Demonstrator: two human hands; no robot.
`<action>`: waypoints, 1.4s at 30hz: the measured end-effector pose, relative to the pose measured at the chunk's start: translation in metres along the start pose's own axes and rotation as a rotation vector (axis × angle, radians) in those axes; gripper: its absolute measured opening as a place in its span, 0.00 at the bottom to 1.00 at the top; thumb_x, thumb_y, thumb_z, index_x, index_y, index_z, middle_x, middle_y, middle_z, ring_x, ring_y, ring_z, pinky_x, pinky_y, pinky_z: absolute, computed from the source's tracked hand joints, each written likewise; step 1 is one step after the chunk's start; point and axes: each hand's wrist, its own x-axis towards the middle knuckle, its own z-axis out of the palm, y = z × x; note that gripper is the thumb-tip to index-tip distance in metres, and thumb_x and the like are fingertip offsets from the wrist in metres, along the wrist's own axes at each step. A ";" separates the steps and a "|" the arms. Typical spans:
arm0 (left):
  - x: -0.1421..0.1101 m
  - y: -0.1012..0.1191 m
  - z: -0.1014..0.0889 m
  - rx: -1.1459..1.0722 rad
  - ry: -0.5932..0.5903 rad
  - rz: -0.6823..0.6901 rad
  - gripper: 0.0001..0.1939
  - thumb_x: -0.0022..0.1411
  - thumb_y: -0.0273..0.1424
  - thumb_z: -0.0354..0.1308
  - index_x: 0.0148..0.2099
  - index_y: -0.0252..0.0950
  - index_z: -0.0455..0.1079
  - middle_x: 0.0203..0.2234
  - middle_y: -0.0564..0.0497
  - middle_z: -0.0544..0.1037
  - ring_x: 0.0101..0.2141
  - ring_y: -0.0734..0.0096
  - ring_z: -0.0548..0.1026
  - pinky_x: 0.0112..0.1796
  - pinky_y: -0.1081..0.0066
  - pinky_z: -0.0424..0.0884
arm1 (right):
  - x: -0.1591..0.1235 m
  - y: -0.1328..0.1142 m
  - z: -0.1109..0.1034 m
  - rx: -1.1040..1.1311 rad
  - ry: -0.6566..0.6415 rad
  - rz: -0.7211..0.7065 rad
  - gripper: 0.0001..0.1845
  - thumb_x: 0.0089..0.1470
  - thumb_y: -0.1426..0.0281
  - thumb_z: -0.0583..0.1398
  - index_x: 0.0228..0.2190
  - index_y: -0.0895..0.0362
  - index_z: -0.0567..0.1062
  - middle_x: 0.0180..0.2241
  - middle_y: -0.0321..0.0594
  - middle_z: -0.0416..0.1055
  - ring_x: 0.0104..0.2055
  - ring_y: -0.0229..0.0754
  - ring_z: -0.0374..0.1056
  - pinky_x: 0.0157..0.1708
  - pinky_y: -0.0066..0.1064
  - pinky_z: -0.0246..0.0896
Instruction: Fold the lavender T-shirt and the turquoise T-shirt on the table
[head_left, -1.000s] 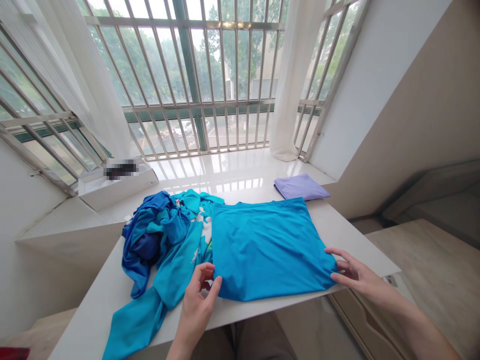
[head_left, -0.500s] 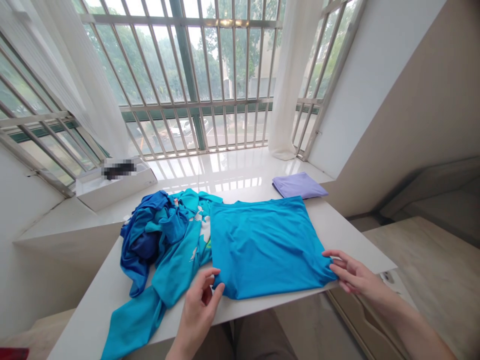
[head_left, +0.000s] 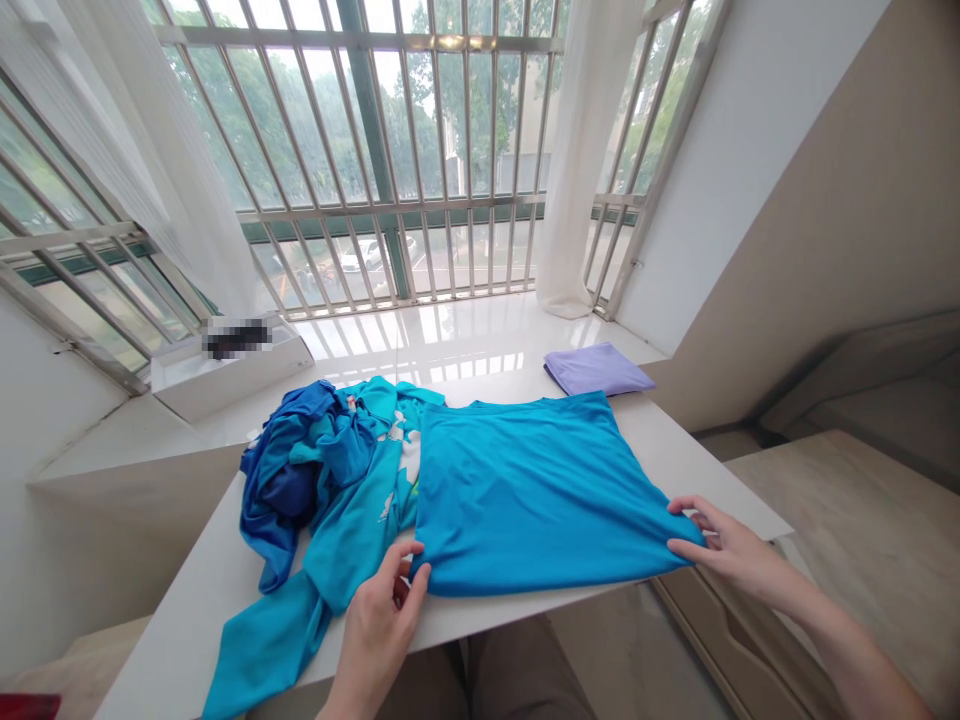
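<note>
A bright blue shirt (head_left: 525, 490) lies spread and folded into a rough rectangle on the white table (head_left: 180, 600). My left hand (head_left: 384, 605) pinches its near left corner between thumb and fingers. At the near right corner my right hand (head_left: 716, 550) grips the cloth, drawing that corner out to the right, and long creases run across the fabric toward it. Left of the shirt, partly beneath its edge, is a crumpled heap of teal clothing (head_left: 352, 550) with a white print, topped by darker blue clothing (head_left: 289, 475).
A folded lavender cloth (head_left: 600, 368) rests beyond the shirt at the far right. On the white sill (head_left: 472, 340) at the left stands a white box (head_left: 232, 375) with a blurred-out dark item on it. Barred windows and curtains rise behind. A beige drawer front (head_left: 705, 640) sits below the right edge.
My right hand has moved right and my left hand slightly left, both with the shirt's corners. The near edge is stretched wider and straighter. The clothing heap and lavender cloth have stayed put.
</note>
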 end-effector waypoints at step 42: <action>-0.003 0.018 0.017 0.621 -0.218 0.641 0.38 0.67 0.47 0.52 0.73 0.39 0.46 0.68 0.43 0.54 0.66 0.50 0.56 0.59 0.53 0.63 | -0.034 0.055 0.038 -0.768 0.402 -0.806 0.30 0.57 0.64 0.62 0.60 0.46 0.66 0.55 0.42 0.73 0.54 0.52 0.69 0.54 0.44 0.64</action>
